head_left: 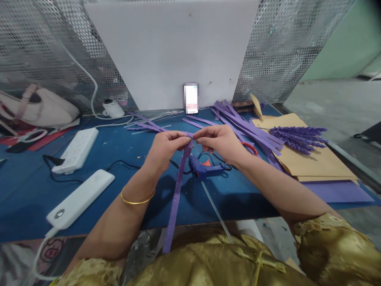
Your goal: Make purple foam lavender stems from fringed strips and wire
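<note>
Between finger and thumb, my left hand grips a purple paper strip near its upper end. The strip's long end hangs down over the table's front edge. My right hand is closed in a pinch at the same end, its fingertips almost touching the left ones. Whether something thin lies inside the paper there is too small to tell. Just below my hands a blue glue gun with an orange trigger lies on its side. A clear glue stick points from it towards me. Behind my left hand lie thin purple strips.
More purple strips and a red handle lie at the right. A purple flower bunch rests on brown paper. Left are two white power strips, cables, scissors and a bag. A phone leans against the white board.
</note>
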The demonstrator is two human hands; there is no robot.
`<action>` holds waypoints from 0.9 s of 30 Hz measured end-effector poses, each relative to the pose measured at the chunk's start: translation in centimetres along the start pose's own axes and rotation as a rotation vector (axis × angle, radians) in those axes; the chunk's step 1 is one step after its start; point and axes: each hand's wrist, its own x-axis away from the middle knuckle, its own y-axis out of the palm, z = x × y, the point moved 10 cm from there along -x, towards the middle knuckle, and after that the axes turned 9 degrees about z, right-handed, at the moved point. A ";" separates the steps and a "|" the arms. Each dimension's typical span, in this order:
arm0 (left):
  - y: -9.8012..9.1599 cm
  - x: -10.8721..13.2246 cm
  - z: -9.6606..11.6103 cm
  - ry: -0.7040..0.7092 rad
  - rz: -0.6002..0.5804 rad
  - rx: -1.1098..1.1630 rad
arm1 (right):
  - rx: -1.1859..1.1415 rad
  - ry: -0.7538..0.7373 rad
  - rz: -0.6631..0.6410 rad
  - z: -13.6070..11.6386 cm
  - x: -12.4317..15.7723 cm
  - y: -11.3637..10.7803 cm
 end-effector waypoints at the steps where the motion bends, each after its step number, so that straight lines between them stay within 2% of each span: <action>1: 0.1 0.0 0.0 -0.005 -0.008 0.001 | -0.056 0.033 -0.002 0.3 -0.1 0.0; 6: 0.2 0.0 -0.2 -0.024 -0.031 0.020 | -0.187 0.068 0.022 0.9 -0.2 0.0; 14: 0.3 0.0 -0.4 -0.038 -0.025 0.080 | -0.020 -0.071 0.091 -0.5 0.0 -0.6; 16: 0.3 0.0 -0.4 -0.040 -0.017 0.080 | 0.086 -0.165 0.124 -1.4 0.3 -0.8; 21: 0.2 0.1 -0.4 -0.028 0.018 0.060 | 0.393 -0.561 0.219 -4.4 2.0 -0.5; 27: 0.2 0.1 -0.8 -0.051 0.034 0.061 | 0.701 -0.832 0.249 -4.9 3.5 0.7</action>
